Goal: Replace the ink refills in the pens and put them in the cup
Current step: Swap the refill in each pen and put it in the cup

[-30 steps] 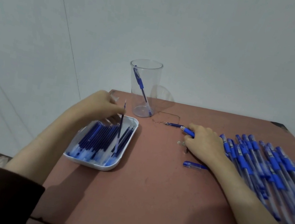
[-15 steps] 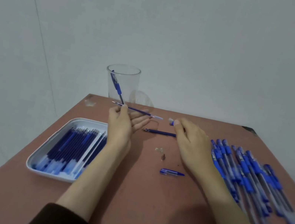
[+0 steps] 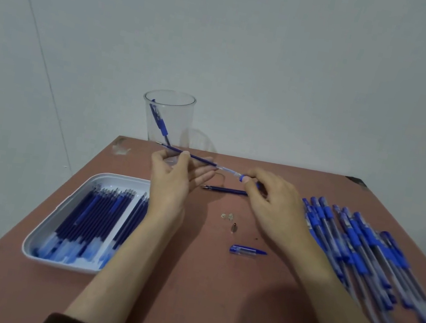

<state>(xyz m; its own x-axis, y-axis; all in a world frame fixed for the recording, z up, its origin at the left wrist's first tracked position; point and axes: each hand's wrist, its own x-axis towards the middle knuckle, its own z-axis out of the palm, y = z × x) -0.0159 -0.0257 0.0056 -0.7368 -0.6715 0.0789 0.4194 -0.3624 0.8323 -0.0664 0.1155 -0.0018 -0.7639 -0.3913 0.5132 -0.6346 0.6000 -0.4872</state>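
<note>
My left hand pinches a dark blue refill between thumb and forefinger, above the table. Its clear rear end meets the blue front end of a pen barrel, which my right hand grips; most of the barrel is hidden under the fingers. A clear cup at the table's back edge holds one blue pen. Another refill lies on the table between my hands. A white tray at the left holds several refills.
A pile of several blue pens covers the table's right side. A blue pen cap, a small metal tip and a tiny spring lie mid-table. The reddish table ends close behind the cup.
My left hand lifted a refill out of the tray and carried it right. My right hand raised the barrel, and the refill's end now meets the barrel's opening.
</note>
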